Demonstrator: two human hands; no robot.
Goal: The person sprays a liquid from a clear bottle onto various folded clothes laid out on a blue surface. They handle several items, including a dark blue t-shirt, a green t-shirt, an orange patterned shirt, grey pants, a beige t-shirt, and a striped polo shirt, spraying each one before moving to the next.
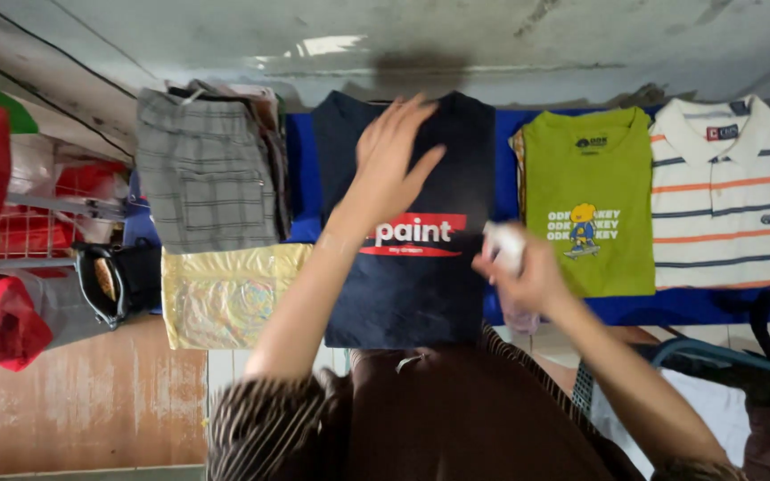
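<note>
- One head-worn view looks steeply down from close above.
- It faces 12 o'clock, toward the wall [492, 44].
- The blue-covered table [300, 178] spans mid-frame.

A clothes stall or shop: folded shirts [588, 200] lie side by side on a blue-covered table [300, 178].
</note>
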